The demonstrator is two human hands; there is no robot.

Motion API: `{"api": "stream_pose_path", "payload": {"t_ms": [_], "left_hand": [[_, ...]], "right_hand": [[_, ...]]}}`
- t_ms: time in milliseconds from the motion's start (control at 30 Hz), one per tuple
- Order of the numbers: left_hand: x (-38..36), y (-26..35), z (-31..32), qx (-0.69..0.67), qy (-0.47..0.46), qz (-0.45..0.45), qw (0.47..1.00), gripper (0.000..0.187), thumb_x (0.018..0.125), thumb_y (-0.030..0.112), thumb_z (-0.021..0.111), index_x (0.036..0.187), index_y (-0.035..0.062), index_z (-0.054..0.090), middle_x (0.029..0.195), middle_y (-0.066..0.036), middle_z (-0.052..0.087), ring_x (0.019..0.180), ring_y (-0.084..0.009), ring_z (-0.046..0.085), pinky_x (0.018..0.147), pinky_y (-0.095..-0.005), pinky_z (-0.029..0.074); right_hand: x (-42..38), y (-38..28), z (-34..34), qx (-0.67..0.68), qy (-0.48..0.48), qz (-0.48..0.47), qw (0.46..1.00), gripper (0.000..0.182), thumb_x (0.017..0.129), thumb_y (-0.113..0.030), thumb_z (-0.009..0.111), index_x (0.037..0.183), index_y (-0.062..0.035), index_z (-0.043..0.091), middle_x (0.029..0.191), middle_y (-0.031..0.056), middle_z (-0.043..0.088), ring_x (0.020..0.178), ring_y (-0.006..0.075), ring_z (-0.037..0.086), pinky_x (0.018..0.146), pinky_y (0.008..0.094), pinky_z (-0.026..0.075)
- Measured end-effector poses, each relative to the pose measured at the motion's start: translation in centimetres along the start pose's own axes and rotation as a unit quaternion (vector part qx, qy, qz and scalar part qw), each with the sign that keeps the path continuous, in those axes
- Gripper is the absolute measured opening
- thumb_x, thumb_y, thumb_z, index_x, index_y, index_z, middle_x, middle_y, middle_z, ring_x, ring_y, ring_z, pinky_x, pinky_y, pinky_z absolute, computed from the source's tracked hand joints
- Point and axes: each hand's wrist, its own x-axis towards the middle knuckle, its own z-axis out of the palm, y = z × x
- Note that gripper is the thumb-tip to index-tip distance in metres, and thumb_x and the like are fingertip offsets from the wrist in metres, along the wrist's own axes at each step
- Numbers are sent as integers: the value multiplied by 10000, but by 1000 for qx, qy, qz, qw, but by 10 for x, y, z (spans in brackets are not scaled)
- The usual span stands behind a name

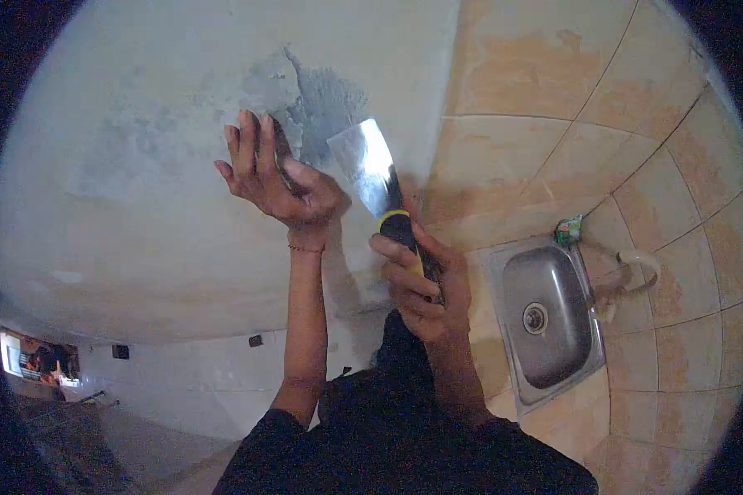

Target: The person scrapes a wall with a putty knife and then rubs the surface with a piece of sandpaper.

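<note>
My right hand is wrapped around the black and yellow handle of a putty knife, its wide shiny blade angled up and left. The blade tip overlaps the edge of a grey peeling patch on the pale painted surface. Left of the blade, my left hand is raised with its fingers stretched out and nothing in it. Its fingertips are close to the flaking paint, and a thin bracelet circles the wrist.
A steel sink is set in a counter at the right, with a green packet at its corner and a pale curved tap beside it. Stained tiles cover the right side. A small bright window shows at the far left.
</note>
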Motion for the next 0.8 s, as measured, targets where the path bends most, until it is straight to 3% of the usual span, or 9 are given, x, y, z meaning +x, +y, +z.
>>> {"api": "stream_pose_path", "payload": {"t_ms": [67, 167, 567, 667, 800], "left_hand": [[3, 2, 0, -8, 4, -5, 1000, 448, 902, 160, 411, 1288, 21, 589, 1393, -144, 548, 1375, -314, 414, 1193, -476, 86], [3, -1, -4, 32, -16, 6, 999, 436, 1003, 253, 354, 1319, 35, 562, 1407, -136, 537, 1388, -337, 389, 1175, -532, 124], [9, 1, -9, 17, -18, -3, 1000, 434, 998, 238, 348, 1306, 39, 579, 1411, -144, 534, 1393, -326, 391, 1179, -518, 119], [8, -3, -9, 19, -20, 0, 1000, 448, 907, 157, 397, 1300, 38, 576, 1394, -138, 544, 1370, -306, 419, 1192, -482, 86], [11, -2, -9, 7, -8, -5, 1000, 452, 901, 158, 396, 1298, 39, 578, 1397, -132, 544, 1371, -305, 417, 1194, -482, 79]], "right_hand": [[0, 4, 1, -1, 2, -4, 1000, 424, 1049, -168, 356, 1473, -186, 367, 856, 87, 387, 479, 71, 387, 262, 155, 366], [2, 4, 3, -19, -4, 0, 1000, 433, 1050, -169, 357, 1481, -198, 357, 858, 88, 389, 480, 70, 387, 263, 156, 370], [11, 8, 13, -19, -8, 34, 999, 427, 1053, -181, 350, 1480, -188, 356, 846, 85, 371, 473, 70, 379, 262, 158, 364], [5, 14, 13, -24, 10, 8, 1000, 423, 1055, -184, 344, 1478, -186, 357, 844, 86, 369, 471, 77, 377, 268, 167, 367], [11, 17, 17, -49, -2, -3, 999, 430, 1054, -187, 345, 1484, -187, 347, 847, 87, 379, 467, 82, 368, 279, 178, 368]]}}
